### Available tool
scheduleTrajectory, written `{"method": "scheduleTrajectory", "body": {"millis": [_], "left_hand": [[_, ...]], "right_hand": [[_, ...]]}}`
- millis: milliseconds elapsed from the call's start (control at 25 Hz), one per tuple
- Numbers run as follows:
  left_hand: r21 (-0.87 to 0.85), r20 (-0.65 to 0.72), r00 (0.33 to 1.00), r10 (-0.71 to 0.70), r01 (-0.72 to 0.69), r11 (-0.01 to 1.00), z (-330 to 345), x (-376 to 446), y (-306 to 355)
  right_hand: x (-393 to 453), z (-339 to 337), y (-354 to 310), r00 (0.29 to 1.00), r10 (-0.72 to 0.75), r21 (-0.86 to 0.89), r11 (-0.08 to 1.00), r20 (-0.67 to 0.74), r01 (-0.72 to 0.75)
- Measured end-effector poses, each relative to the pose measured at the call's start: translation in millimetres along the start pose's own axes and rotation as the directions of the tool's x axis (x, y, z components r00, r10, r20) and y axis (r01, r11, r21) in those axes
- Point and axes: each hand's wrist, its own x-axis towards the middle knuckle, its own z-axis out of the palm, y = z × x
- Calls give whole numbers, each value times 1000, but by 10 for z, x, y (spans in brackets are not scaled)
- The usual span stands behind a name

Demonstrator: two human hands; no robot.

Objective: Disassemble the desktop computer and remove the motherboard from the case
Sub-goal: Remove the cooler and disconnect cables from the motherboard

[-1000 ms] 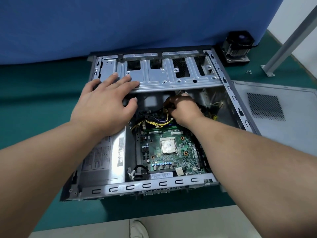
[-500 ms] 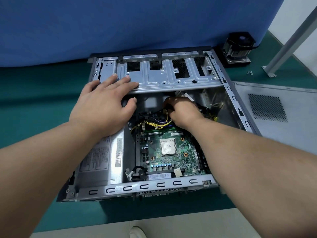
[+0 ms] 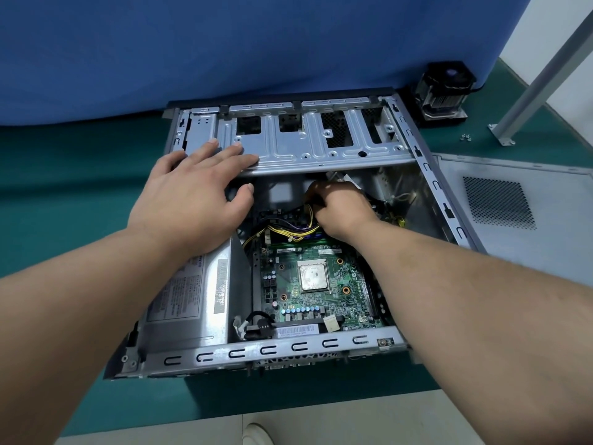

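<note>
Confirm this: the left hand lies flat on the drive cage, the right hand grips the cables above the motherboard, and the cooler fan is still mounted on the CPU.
Not quite. The head view shows the CPU bare on the motherboard; the cooler fan sits on the table beside the case. The left hand does lie flat on the drive cage, and the right hand grips the cables.

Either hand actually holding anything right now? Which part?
Left hand holds nothing; it rests flat on the drive cage. Right hand is curled at the yellow wires near the motherboard; the exact grip point is hidden.

Printed labels on the power supply and motherboard, none legible.
</note>
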Motion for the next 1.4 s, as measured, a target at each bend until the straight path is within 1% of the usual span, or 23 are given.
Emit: {"method": "scheduleTrajectory", "body": {"millis": [360, 520, 640, 840, 920, 1000, 1080, 1200, 1320, 1400], "left_hand": [[0, -6, 1000, 7, -7, 1000, 19, 7, -9], [14, -4, 1000, 15, -15, 1000, 30, 23, -26], [10, -5, 1000, 8, -8, 1000, 42, 18, -30], [10, -3, 1000, 4, -4, 1000, 45, 21, -31], [10, 2, 1000, 0, 0, 1000, 36, 15, -31], [8, 12, 1000, 0, 0, 1000, 22, 9, -10], [1, 19, 1000, 7, -7, 1000, -6, 2, 9], [13, 19, 1000, 15, -15, 1000, -23, -31, 11], [-9, -19, 998, 62, -62, 998, -51, -40, 37], [-21, -19, 990, 139, -139, 990, -69, -71, 49]], "right_hand": [[-40, 2, 4, 1000, -4, 24, 1000, -18, 4], [-8, 10, -25, 998, 8, 63, 998, -66, -4], [-15, 41, -52, 1000, -5, 77, 997, -14, 6], [-68, -27, -12, 999, -31, 118, 993, 29, 27], [-110, -95, 9, 997, -3, 141, 990, 79, -8], [-161, -188, 62, 994, 70, 130, 988, 83, -80], [-194, -282, 107, 987, 149, 84, 984, 67, -154], [-194, -326, 111, 979, 170, 5, 985, 112, -172], [-130, -305, 141, 976, 202, -11, 979, 75, -202], [-107, -261, 158, 977, 212, -27, 977, 30, -211]]}}
